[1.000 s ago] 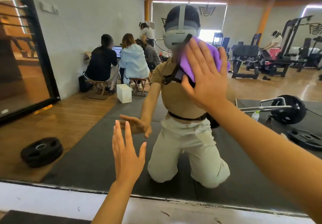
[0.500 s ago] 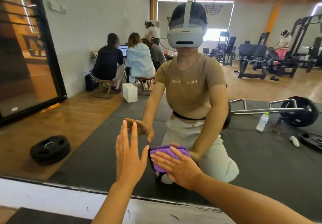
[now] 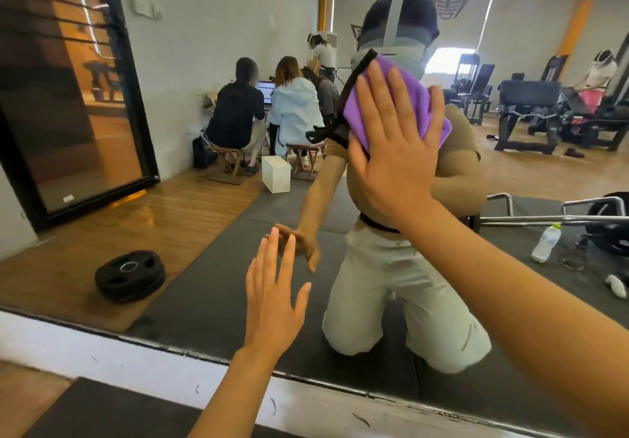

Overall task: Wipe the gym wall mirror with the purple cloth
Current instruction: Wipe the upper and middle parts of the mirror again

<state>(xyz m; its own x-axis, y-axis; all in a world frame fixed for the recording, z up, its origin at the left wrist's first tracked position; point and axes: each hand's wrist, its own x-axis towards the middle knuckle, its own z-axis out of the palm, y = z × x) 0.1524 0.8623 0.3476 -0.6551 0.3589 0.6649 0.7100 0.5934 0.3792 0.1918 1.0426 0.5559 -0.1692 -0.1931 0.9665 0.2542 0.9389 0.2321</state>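
- Two bare hands were raised against the gym wall mirror, both arms reaching forward and up from the bottom of the view.
- The right hand lay flat with its fingers straight and spread wide, palm pressing the purple cloth onto the glass high up, right of centre.
- The cloth was bunched under the palm; purple folds showed past the fingertips at the top and right, and a dark edge of it ran down the left side.
- The right forearm stretched diagonally from the lower right corner up to that hand.
- The left hand was held lower and to the left, well apart from the cloth, fingers straight and slightly fanned, holding nothing; whether its fingertips touched the glass could not be told.
- The mirror's bottom edge ran slanting just below the left wrist, above a scuffed white ledge.
- Bare glass lay open to the left of both hands, reflecting a stack of weight plates on a wood floor, and to the right, reflecting a water bottle on dark matting.
- A black-framed panel bounded the far left of the view.
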